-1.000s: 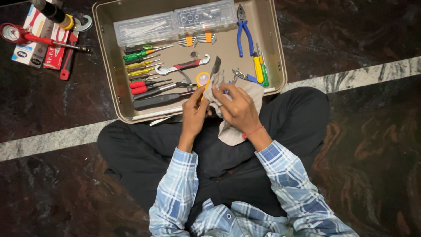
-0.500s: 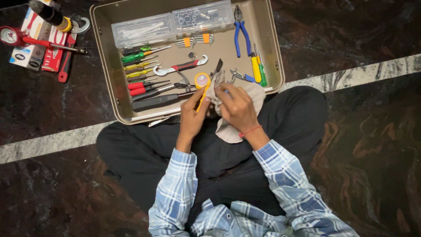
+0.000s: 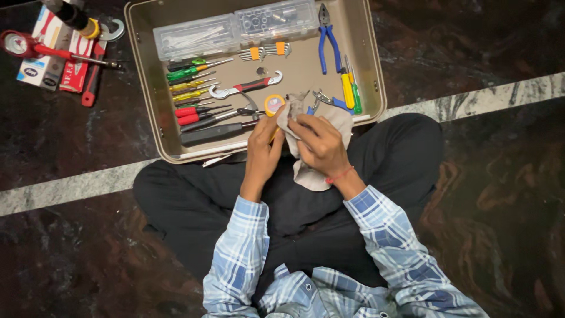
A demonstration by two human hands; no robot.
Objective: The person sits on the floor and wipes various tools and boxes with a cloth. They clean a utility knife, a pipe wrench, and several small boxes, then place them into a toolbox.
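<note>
The left hand (image 3: 263,154) is closed around a thin yellow-handled tool (image 3: 274,131), of which only a short strip of handle shows between the thumb and fingers. The right hand (image 3: 321,147) is clenched on a grey cloth (image 3: 312,171), pressing a fold of it against the tool's upper end, so the tip is wrapped and hidden (what kind of tool it is cannot be told). The two hands sit just beside each other, nearly touching at the fingertips, with the tool and the bunched cloth pinched between them. The rest of the cloth hangs down below the right hand over the person's lap, and a red thread circles that wrist.

Both hands hover at the near edge of an open tan tool case (image 3: 147,94) that rests on the dark marbled floor (image 3: 500,176). Just beyond the left thumb lies a small round yellow tape measure (image 3: 273,104). Further into the case are a row of screwdrivers (image 3: 191,88) with green, yellow and red handles, a red-gripped wrench (image 3: 246,87), blue-handled pliers (image 3: 328,44) and two clear plastic boxes (image 3: 235,29) along the far wall. Left of the case, well apart from the hands, small cartons (image 3: 44,65) and a red tool (image 3: 35,50) lie on the floor.
</note>
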